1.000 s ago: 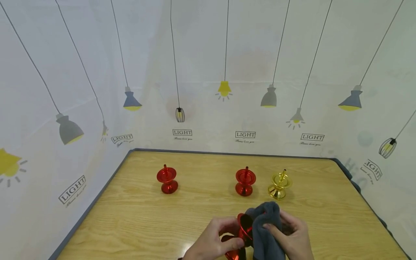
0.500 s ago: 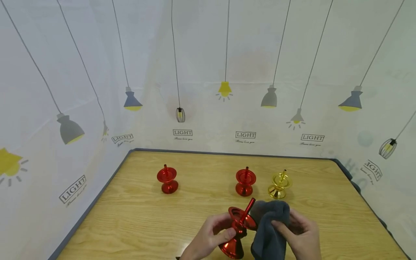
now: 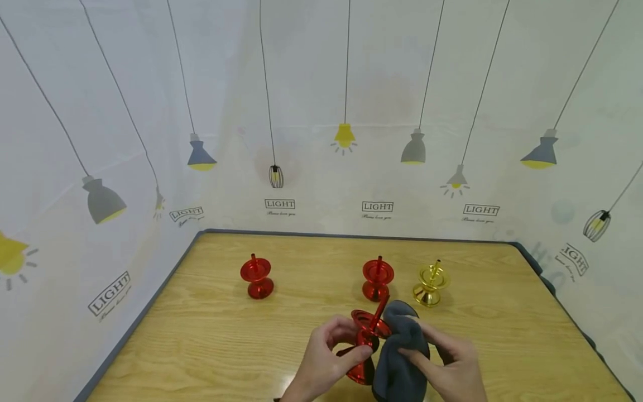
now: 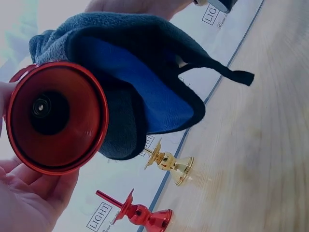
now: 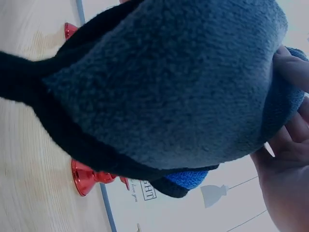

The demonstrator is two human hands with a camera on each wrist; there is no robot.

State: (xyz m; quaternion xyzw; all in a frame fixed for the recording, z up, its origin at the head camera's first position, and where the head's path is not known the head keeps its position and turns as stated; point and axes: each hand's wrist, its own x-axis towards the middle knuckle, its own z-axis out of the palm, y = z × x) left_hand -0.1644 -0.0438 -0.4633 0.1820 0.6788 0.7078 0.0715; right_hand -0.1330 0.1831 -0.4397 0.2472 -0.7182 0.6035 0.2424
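Near the table's front edge, my left hand (image 3: 325, 354) grips a shiny red candle holder (image 3: 363, 371) round its waist, tilted with its spike up and to the right. Its hollow round base (image 4: 58, 118) faces the left wrist camera. My right hand (image 3: 454, 357) pinches a bunched grey-blue cloth (image 3: 402, 352) between thumb and fingers. The cloth lies against the right side of the candle holder's dish in the head view. In the right wrist view the cloth (image 5: 178, 87) hides the held candle holder.
Two more red candle holders, one at the left (image 3: 257, 277) and one in the middle (image 3: 378, 278), stand upright farther back on the wooden table (image 3: 201, 346). A gold candle holder (image 3: 431, 283) stands right of the middle one. A white printed sheet (image 3: 311, 72) surrounds the table.
The red candle holder has turned from facing its open end right to standing tilted with its spike up. The cloth moved away to the right, then back left against the dish.
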